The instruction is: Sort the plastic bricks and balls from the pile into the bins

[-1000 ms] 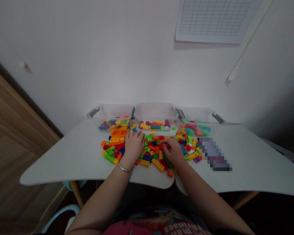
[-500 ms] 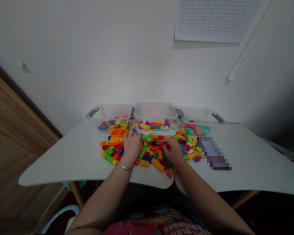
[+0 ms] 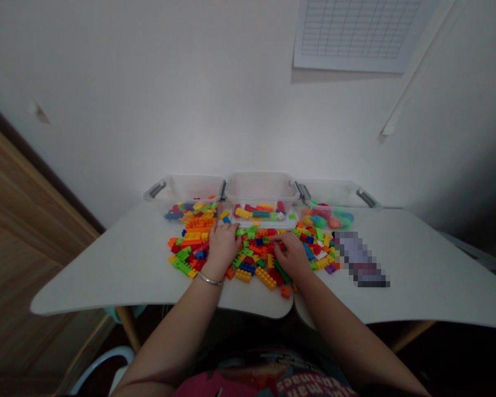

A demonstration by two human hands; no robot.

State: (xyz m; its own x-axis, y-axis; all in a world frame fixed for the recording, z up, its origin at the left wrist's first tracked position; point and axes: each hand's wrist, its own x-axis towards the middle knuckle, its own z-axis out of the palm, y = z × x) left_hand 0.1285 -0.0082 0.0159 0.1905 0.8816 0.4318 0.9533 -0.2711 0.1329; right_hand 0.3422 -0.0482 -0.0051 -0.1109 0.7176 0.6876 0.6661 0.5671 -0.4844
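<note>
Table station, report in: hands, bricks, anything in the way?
Left hand over brick pile, hold unclear. Right hand over its right part, hold unclear. Pile spread before three transparent bins. Pixelated item right of pile, apart from both hands.

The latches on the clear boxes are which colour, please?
The latches are grey, in the head view.

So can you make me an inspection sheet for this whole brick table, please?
Surface: white table, its near edge split by a gap.
Things at work: colourful bricks heaped loosely; three see-through bins behind, each holding small pieces.
Clutter: blurred-out, phone-like object right of the bricks.
Hands: left hand lies over bricks, silver bracelet on its wrist; right hand has bent fingers at the bricks; grip can't be told.
Cables: pale strip on the wall; can't tell if it's a cable.
Surroundings: gridded paper on the wall, wood panel at left.
</note>
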